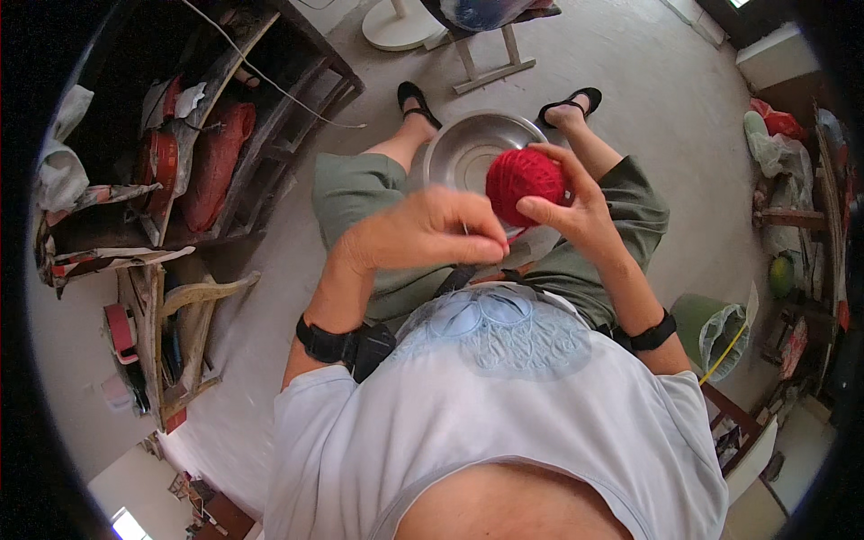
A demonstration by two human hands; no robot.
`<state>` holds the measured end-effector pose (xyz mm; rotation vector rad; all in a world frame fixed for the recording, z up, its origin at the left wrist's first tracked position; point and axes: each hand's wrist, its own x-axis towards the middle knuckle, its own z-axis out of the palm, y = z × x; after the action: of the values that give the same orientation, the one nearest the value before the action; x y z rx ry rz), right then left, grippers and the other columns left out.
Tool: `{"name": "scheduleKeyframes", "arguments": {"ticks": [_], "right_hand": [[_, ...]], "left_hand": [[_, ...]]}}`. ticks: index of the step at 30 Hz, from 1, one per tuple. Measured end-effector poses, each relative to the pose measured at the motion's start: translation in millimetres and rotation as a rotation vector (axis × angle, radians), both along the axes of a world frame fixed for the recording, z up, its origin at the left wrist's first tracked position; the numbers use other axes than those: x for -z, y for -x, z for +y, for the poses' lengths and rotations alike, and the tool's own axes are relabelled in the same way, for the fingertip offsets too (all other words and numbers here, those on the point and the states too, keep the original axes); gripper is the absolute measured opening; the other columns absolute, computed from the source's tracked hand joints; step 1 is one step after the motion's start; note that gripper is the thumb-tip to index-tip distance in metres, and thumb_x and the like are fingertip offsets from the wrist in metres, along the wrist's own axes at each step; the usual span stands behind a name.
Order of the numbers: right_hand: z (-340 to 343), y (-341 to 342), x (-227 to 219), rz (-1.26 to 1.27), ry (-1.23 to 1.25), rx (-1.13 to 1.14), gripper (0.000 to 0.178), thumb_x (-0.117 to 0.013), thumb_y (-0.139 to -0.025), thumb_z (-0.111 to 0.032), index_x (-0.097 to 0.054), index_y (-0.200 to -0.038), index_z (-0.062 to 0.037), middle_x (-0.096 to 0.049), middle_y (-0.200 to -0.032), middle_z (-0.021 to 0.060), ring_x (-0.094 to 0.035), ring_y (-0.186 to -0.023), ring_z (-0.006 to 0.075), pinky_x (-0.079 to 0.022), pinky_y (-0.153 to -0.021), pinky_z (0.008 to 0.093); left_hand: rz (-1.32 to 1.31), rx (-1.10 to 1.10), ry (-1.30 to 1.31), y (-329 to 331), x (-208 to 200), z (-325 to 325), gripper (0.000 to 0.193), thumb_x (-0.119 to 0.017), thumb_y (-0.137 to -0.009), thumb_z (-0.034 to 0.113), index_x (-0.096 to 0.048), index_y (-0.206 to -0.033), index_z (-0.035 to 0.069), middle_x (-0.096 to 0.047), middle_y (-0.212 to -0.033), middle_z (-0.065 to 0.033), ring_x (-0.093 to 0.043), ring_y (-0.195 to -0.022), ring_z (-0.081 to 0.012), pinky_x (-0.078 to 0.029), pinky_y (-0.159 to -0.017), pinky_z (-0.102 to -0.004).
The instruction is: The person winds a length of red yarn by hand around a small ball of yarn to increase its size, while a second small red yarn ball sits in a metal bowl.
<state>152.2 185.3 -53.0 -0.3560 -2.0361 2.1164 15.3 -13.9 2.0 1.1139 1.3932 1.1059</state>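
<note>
A round ball of red yarn [522, 184] is held in my right hand [580, 205], the fingers wrapped over its far side and the thumb on its near side. Just left of the ball, my left hand [441, 229] is closed in a pinch. A short red strand shows between its fingertips and the underside of the ball. Below and beyond the ball, a wide stainless steel basin [490, 130] sits between my feet, partly hidden by the ball and my hands.
A wooden shelf [261, 148] with red bags and a cord stands at left. A wooden stand [490, 67] is ahead, beside a round white base [400, 27]. To the right are a lined green bin [706, 328] and cluttered shelves [792, 220].
</note>
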Motion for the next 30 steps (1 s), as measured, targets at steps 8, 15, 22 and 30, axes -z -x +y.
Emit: {"name": "scheduleKeyframes", "arguments": {"ticks": [8, 15, 22, 30], "right_hand": [[1.8, -12.9, -16.9, -0.206, 0.356, -0.360, 0.070, -0.078, -0.081, -0.033, -0.049, -0.137, -0.0022, -0.058, -0.124, 0.0090, -0.056, -0.115, 0.0173, -0.044, -0.101, 0.0319], [9.6, -18.4, -22.8, 0.066, 0.801, -0.253, 0.083, -0.072, -0.082, -0.036, -0.031, -0.145, 0.0020, -0.047, -0.141, 0.0143, -0.048, -0.130, 0.0249, -0.037, -0.110, 0.0392], [18.6, 6.7, -8.6, -0.021, 0.376, 0.215, 0.064, -0.077, -0.081, -0.021, -0.042, -0.132, -0.0012, -0.058, -0.121, 0.0103, -0.059, -0.107, 0.0190, -0.049, -0.093, 0.0318], [1.7, -8.1, -7.1, -0.217, 0.062, -0.234, 0.066, -0.079, -0.081, -0.025, -0.049, -0.136, -0.0051, -0.058, -0.122, 0.0088, -0.055, -0.114, 0.0164, -0.045, -0.098, 0.0315]], "left_hand": [[-0.106, -0.303, -0.040, 22.3, 20.6, 10.9, 0.014, -0.070, -0.089, 0.012, -0.069, -0.097, 0.001, -0.066, -0.086, -0.0017, -0.060, -0.081, -0.0080, -0.049, -0.073, -0.0224], [-0.168, -0.389, 0.070, 7.5, 78.1, -7.0, 0.019, -0.064, -0.095, 0.018, -0.071, -0.102, 0.002, -0.069, -0.085, -0.0004, -0.061, -0.077, -0.0060, -0.049, -0.069, -0.0224], [-0.264, -0.139, 0.279, -18.8, 53.7, -10.7, 0.021, -0.067, -0.092, 0.015, -0.072, -0.107, 0.002, -0.070, -0.087, -0.0008, -0.061, -0.076, -0.0057, -0.049, -0.065, -0.0218], [-0.031, -0.038, 0.007, 14.8, 0.5, 3.2, 0.016, -0.068, -0.091, 0.016, -0.068, -0.094, 0.001, -0.061, -0.086, 0.0019, -0.053, -0.078, -0.0048, -0.043, -0.067, -0.0216]]}}
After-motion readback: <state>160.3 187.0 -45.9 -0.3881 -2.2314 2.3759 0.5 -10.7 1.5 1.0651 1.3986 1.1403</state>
